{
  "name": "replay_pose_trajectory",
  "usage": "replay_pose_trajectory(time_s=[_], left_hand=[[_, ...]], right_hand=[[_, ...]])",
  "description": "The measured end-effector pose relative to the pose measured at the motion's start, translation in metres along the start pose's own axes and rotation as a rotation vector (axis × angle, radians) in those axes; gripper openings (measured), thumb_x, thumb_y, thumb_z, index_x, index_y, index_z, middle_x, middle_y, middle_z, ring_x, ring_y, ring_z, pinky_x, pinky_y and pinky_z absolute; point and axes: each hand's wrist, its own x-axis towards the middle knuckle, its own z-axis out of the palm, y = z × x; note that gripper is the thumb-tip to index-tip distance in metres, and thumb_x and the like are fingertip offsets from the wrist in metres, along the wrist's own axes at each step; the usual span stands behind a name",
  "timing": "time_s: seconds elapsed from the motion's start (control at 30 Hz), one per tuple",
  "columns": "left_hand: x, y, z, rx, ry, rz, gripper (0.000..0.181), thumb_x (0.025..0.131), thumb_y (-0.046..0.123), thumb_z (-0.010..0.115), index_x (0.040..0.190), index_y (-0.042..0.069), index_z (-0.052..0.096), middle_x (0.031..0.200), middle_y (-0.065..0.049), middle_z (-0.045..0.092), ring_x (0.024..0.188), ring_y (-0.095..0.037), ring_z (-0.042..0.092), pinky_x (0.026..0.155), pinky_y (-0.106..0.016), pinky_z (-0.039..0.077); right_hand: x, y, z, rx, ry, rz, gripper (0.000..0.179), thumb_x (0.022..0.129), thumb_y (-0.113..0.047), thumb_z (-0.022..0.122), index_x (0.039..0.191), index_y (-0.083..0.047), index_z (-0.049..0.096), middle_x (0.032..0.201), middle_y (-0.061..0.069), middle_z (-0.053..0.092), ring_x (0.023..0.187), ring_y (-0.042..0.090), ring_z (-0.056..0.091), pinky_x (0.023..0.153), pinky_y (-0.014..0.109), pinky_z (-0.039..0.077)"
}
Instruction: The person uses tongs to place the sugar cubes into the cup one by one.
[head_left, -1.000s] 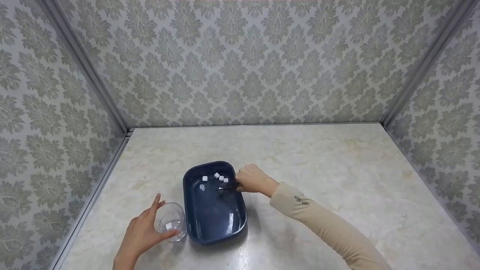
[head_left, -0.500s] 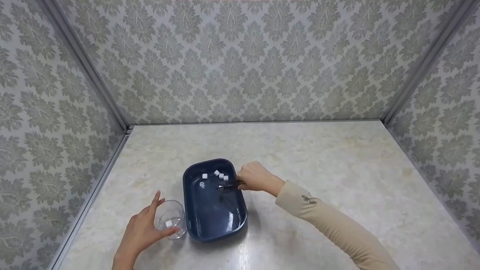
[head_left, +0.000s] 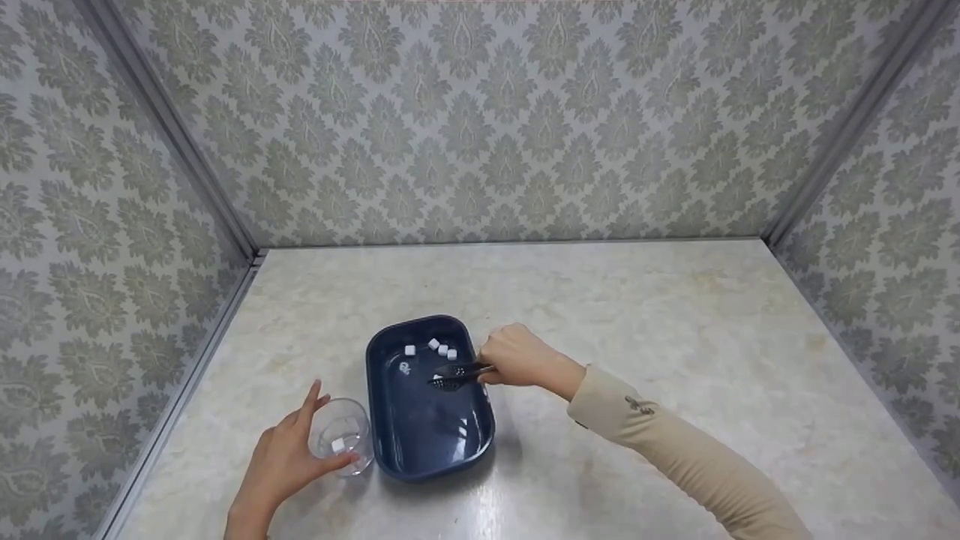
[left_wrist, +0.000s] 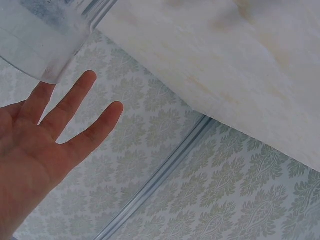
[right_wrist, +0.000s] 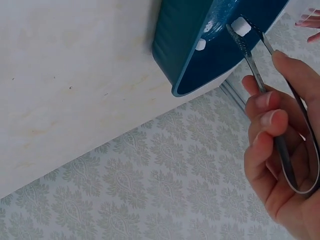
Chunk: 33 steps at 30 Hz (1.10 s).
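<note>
My right hand [head_left: 519, 355] grips a pair of black tongs [head_left: 457, 370] over the blue dish. In the right wrist view, a white cube [right_wrist: 241, 27] sits between the tips of the tongs [right_wrist: 255, 70], which are spread about as wide as the cube. Several more white cubes [head_left: 442, 350] lie at the dish's far end. Left of the dish, my left hand [head_left: 281, 461] holds a clear glass [head_left: 346, 420] between thumb and forefinger, its other fingers stretched out. One white cube [head_left: 338, 445] shows inside the glass. Most of the glass is cut off in the left wrist view.
The deep blue rectangular dish [head_left: 431, 478] stands on a pale marbled table [head_left: 637, 322], its left rim right beside the glass. A small whitish mark [head_left: 405, 368] shows on the dish floor. Patterned walls [head_left: 510, 135] enclose the table at the back and sides.
The tongs have turned a little, so both of their arms now show around the cube. The right forearm has shifted slightly to the right. My left hand and the glass stay put.
</note>
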Motion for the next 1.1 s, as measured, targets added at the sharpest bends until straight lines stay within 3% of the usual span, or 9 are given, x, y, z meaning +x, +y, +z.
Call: replay_pose_trajectory(time_s=[0.6, 0.9, 1.1], left_hand=[[0.001, 0.001, -0.001, 0.008, -0.001, 0.002, 0.112, 0.057, 0.058, 0.073, 0.143, 0.009, 0.02, 0.126, -0.007, 0.055, 0.098, -0.036, 0.058, 0.08, -0.05, 0.045], [0.0, 0.001, 0.0, -0.02, 0.02, 0.017, 0.11, 0.056, 0.053, 0.076, 0.142, 0.008, 0.022, 0.124, -0.007, 0.056, 0.1, -0.035, 0.057, 0.08, -0.05, 0.045], [-0.001, 0.0, 0.001, -0.02, 0.025, 0.024, 0.111, 0.056, 0.053, 0.076, 0.142, 0.008, 0.021, 0.124, -0.008, 0.057, 0.098, -0.035, 0.058, 0.079, -0.051, 0.045]], right_hand=[[-0.013, 0.001, -0.038, 0.056, 0.041, -0.016, 0.023, 0.079, -0.033, 0.064, 0.065, -0.015, 0.063, 0.054, -0.002, 0.058, 0.043, 0.008, 0.033, 0.04, 0.02, 0.019], [-0.01, 0.003, -0.055, 0.063, 0.081, -0.006, 0.031, 0.082, -0.033, 0.061, 0.059, -0.015, 0.05, 0.048, -0.007, 0.034, 0.042, 0.007, 0.026, 0.042, 0.02, 0.014], [-0.006, 0.0, -0.062, 0.084, 0.073, -0.01, 0.031, 0.084, -0.034, 0.059, 0.06, -0.015, 0.05, 0.048, -0.007, 0.034, 0.041, 0.006, 0.026, 0.042, 0.019, 0.015]])
